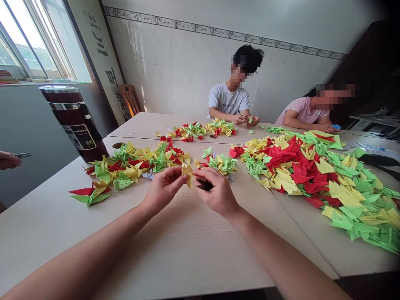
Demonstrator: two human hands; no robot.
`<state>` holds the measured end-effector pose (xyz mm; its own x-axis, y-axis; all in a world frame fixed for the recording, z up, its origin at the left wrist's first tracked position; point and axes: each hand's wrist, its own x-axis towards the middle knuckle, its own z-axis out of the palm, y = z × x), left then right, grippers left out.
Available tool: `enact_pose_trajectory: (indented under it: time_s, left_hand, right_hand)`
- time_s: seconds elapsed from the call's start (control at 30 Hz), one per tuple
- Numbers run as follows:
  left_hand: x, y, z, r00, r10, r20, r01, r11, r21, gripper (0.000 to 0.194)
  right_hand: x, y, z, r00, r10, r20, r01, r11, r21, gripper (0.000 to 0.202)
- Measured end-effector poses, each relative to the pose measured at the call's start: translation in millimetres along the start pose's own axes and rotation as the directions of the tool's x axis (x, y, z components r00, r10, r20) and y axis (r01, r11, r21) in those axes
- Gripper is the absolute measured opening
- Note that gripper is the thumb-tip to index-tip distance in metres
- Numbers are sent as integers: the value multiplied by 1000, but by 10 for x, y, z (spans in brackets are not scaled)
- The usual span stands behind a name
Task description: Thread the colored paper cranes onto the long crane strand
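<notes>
Hands first, nearest the wearer and raised over the pale wood-grain desk [187, 250]. Left hand [167, 187] pinches a small yellow folded-paper piece [187, 173] between thumb and fingers; right hand [218, 191] curls round a small black object [204, 185], type unclear, its index fingertip at the paper's right edge, contact likely. Piece lies between the two, off the left fingertips, long axis roughly upright, across the line joining the hands. Left is the nearer, being the one that grips. Paper matte, thin, crisply creased, pointed at the ends.

Just beyond, to the left: loose band of red, yellow and green folded-paper birds [133, 166], sharp wings, flat facets. Straight past the hands, a smaller mixed cluster [223, 163]. Right side: broad heap of the same shapes [306, 171], red at the middle, green toward the near edge.

Left, maroon vacuum flask [75, 125], glossy cylinder, metal-banded lid. At left edge, a co-worker's hand [9, 160] with a slim metal tool [23, 155].

Farther: another multicolour row [200, 131]; person in white T-shirt [229, 100], person in pink top [300, 112]; pale tiled wall [187, 75] behind.
</notes>
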<state>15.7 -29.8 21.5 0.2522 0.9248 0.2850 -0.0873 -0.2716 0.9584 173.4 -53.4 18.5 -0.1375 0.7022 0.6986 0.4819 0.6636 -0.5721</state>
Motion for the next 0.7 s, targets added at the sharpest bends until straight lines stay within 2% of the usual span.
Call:
enact_pose_trajectory:
  time_s: [0.13,0.3,0.47,0.57,0.63,0.7]
  left_hand:
    - [41,-56,-42,998,-10,-61,10,1000,2,32]
    - [45,-63,-53,997,-26,-74,28,999,30,32]
    - [48,-75,-53,995,-30,-95,37,997,69,33]
    - [46,-92,-58,995,-22,-92,30,996,84,33]
    - [42,-102,-64,997,-15,-79,22,996,89,33]
    - [39,-106,-70,998,-18,-60,23,996,84,32]
  right_hand:
    - [22,-46,-34,990,134,38,-134,991,-5,24]
    - [49,13,-57,997,73,23,-70,990,-124,13]
    - [45,31,-80,985,136,108,-127,988,-86,25]
    - [37,-34,-93,972,191,140,-169,974,-153,36]
    - [31,-74,-88,971,187,150,-162,973,-162,40]
    - [23,-88,-71,977,137,161,-114,983,-144,33]
